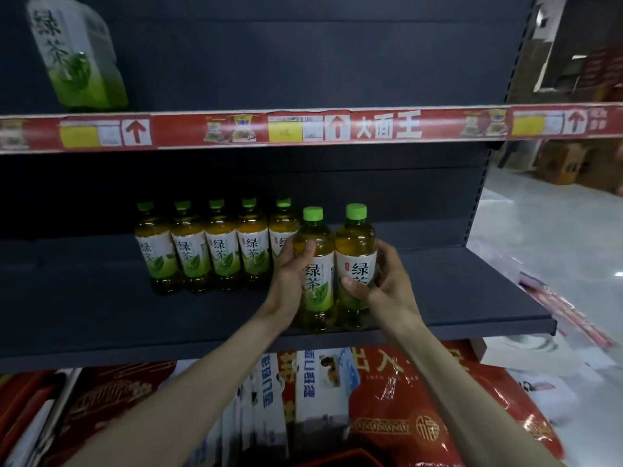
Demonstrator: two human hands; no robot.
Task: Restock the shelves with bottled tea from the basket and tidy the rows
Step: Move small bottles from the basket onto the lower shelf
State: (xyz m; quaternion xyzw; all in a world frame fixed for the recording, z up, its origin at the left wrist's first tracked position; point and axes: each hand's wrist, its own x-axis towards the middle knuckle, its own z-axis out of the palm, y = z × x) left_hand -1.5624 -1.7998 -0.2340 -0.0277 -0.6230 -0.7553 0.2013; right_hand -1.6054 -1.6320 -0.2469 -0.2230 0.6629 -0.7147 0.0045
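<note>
Two green-capped tea bottles stand side by side near the front edge of the dark middle shelf (455, 298). My left hand (290, 274) grips the left bottle (315, 251) around its label. My right hand (384, 284) grips the right bottle (355, 244), thumb across the label front. Behind and to the left, a row of several matching tea bottles (205, 247) stands further back on the same shelf. The red basket rim (340, 458) shows at the bottom edge, its contents hidden.
The upper shelf carries a red price strip (303, 128) and one large green tea bottle (79, 55) at far left. Below the middle shelf lie red and white packaged goods (397, 416). The aisle floor (556, 237) and cardboard boxes lie to the right.
</note>
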